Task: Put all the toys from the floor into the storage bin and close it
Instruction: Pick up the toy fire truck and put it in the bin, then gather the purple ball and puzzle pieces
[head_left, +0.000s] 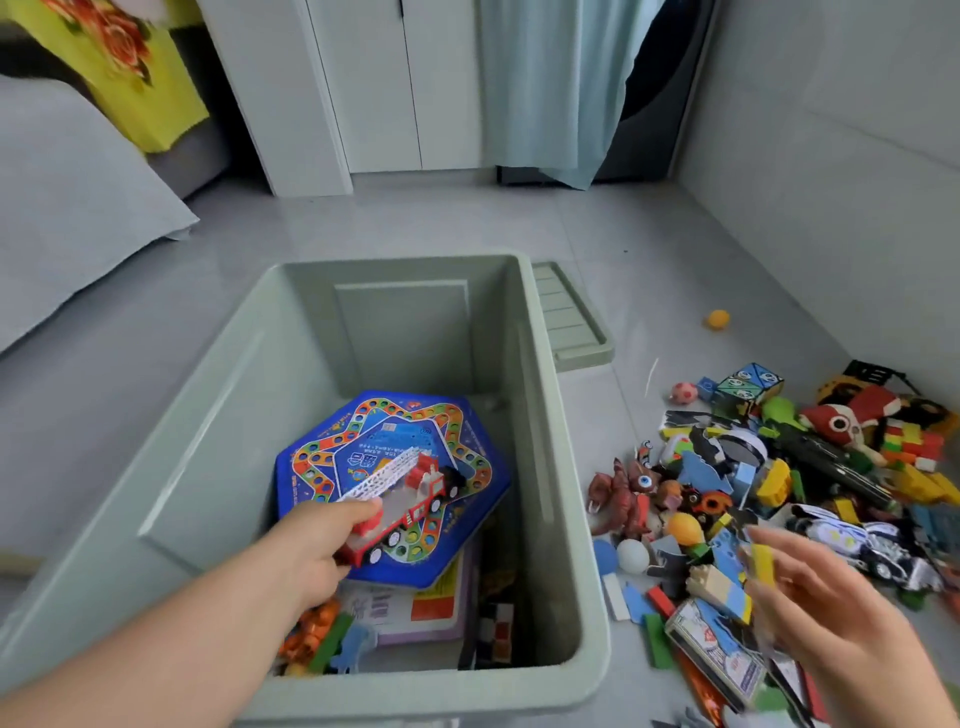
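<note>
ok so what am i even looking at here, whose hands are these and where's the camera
There is no machine here. This is one picture from a camera worn on a person's head, looking forward and down at their own two hands. The left hand grips a red toy fire truck inside the open green storage bin, over a blue hexagonal game board that lies on other things already packed. The right hand, blurred, pinches a yellow block over the pile of toys on the grey floor to the bin's right. The bin's lid lies on the floor behind it, and an orange ball sits apart from the pile.
</note>
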